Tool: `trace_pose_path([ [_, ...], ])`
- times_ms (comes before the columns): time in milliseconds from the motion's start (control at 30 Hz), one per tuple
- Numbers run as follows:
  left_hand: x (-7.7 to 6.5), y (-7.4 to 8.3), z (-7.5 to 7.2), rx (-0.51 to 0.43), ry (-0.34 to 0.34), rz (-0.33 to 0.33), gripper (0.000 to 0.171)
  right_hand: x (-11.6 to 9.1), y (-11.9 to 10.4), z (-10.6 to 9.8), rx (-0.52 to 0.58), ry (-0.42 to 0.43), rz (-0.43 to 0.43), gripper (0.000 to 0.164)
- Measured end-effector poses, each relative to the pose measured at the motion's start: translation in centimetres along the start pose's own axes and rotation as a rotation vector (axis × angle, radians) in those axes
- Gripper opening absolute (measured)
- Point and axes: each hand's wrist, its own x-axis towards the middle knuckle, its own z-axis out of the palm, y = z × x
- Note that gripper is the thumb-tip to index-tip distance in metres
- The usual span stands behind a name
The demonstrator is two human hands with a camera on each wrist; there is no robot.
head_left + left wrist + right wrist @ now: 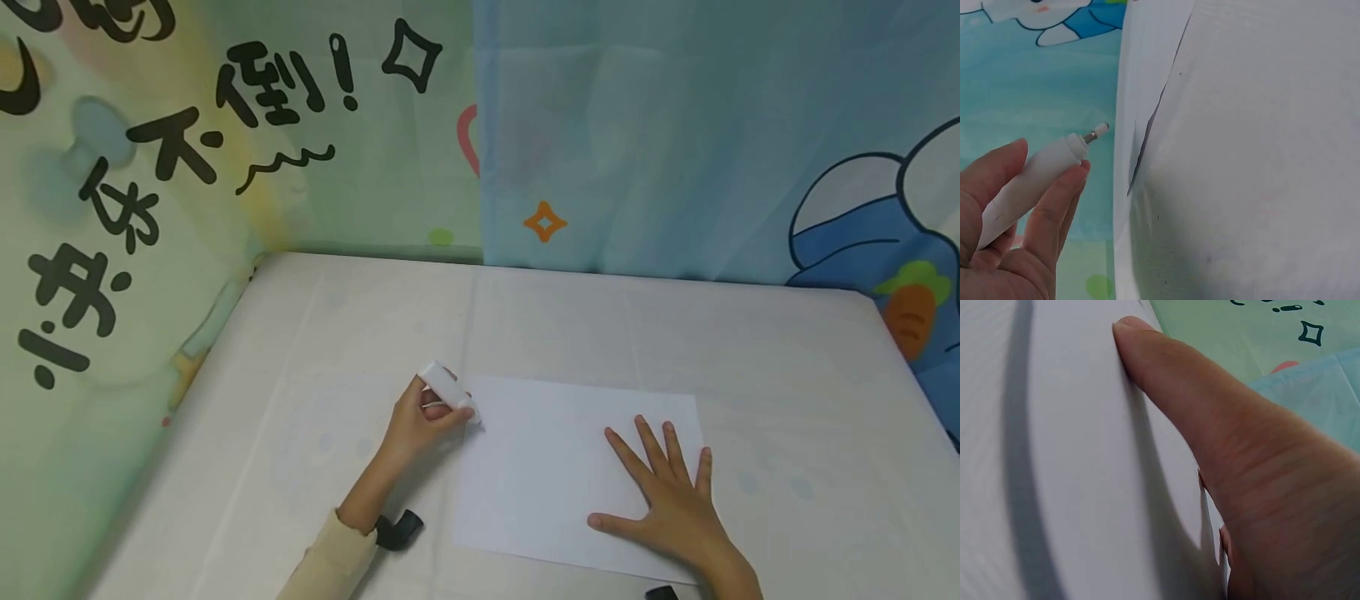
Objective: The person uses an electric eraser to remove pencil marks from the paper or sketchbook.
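Note:
A white sheet of paper lies on the white-covered table. My left hand grips a white pen-like electric eraser at the sheet's left edge, thumb on one side and fingers curled round the other. A short metal holder with a small white eraser tip juts from its end in the left wrist view. In the head view the eraser's lower end is close over the paper's edge. My right hand rests on the right part of the sheet with its fingers spread. Its thumb lies along the paper in the right wrist view.
The tabletop is covered in white cloth with fold lines. Printed curtains rise behind it and along its left side. A black wrist camera is strapped at the left sleeve, and part of another shows at the right wrist.

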Motion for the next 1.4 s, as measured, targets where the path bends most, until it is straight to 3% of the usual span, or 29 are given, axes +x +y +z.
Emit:
trace_pose_path([
  [300, -0.8, -0.2, -0.4, 0.006, -0.146, 0.063, 0.039, 0.0, 0.1, 0.1, -0.005, 0.001, 0.002, 0.109],
  [667, -1.5, -0.1, 0.0, 0.024, -0.167, 0.066, 0.037, 0.0, -0.1, 0.1, -0.006, -0.005, 0.019, 0.109],
  [933, -1.8, 0.0, 0.2, 0.037, -0.272, 0.054, 0.037, 0.0, -0.1, 0.1, -0.003, 0.0, 0.012, 0.109],
  [1400, -1.5, -0.1, 0.3, 0.064, -0.266, 0.096, 0.037, 0.1, 0.0, 0.0, -0.007, 0.003, 0.006, 0.109],
])
